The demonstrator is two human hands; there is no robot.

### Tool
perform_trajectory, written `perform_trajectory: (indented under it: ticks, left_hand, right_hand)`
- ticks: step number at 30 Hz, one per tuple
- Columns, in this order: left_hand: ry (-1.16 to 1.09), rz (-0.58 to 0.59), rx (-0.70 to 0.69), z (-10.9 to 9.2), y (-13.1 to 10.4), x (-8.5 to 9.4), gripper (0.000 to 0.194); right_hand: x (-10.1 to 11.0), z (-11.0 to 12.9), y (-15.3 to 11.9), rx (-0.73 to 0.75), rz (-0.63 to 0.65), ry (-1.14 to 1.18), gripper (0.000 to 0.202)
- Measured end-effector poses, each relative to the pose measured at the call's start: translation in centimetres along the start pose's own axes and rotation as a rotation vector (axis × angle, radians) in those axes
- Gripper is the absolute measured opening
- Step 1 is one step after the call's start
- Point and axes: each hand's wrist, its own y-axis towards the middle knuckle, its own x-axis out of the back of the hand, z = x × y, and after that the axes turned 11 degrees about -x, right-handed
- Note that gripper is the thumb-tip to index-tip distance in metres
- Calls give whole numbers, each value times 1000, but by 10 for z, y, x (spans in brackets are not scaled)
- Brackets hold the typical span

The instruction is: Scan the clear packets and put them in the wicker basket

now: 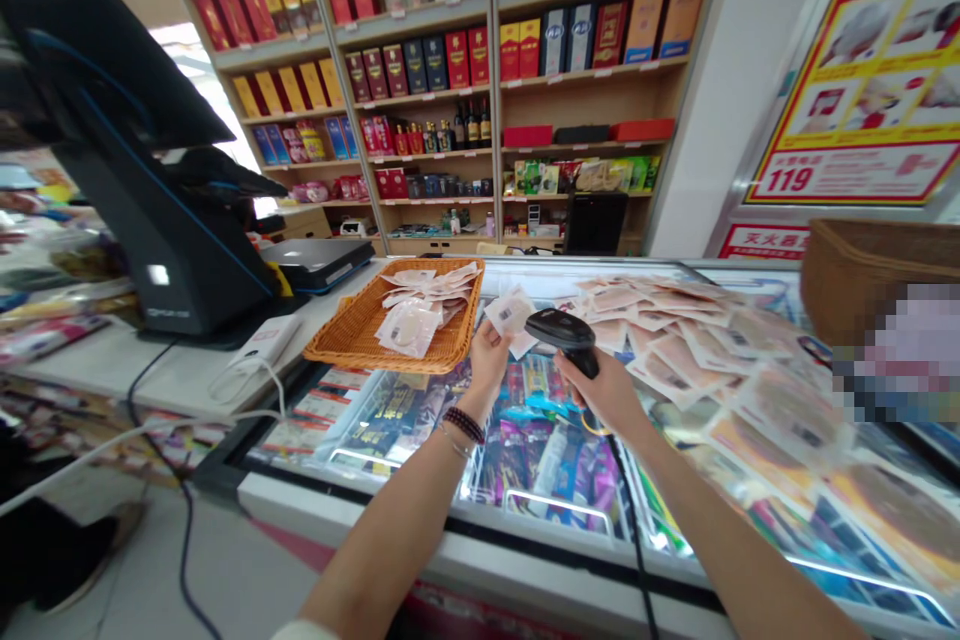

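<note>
My left hand (489, 360) pinches a small clear packet (511, 311) with a barcode label, just right of an orange wicker basket (352, 335). Several similar packets (411, 325) lie inside that basket. In my right hand (600, 390) is a black barcode scanner (566, 333), its head pointing left toward the held packet. The scanner's black cord (630, 520) hangs down over the front of the glass-topped freezer (345, 512). To the right, a spread-out heap of flat packets (682, 330) with labels covers part of the glass.
A black checkout terminal (172, 220) and a flat weighing scale (319, 260) stand on the left counter, with a white cable (150, 427) running across. Shelves (420, 100) of boxes and bottles line the back. A person's head (847, 280) is at the right edge.
</note>
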Motion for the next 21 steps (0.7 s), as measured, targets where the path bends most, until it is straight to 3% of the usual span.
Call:
perform_trajectory:
  ticks: [5, 10, 13, 15, 18, 21]
  left_hand:
    - [-4, -80, 131, 5, 1, -1, 62]
    - [-6, -191, 208, 15, 12, -19, 51]
    - [-57, -221, 209, 24, 22, -43, 40]
    - [-67, -181, 208, 28, 30, -66, 32]
    - [-75, -65, 212, 31, 42, -106, 25]
    - [-144, 119, 213, 30, 52, -143, 27]
  right_hand:
    - [22, -4, 6, -44, -34, 21, 46]
    - [68, -16, 10, -40, -187, 46, 52]
    - [103, -25, 6, -77, -307, 79, 53]
    - [125, -29, 2, -100, -401, 94, 53]
    - [149, -34, -3, -115, -521, 157, 53]
    - [159, -35, -6, -118, -604, 244, 53]
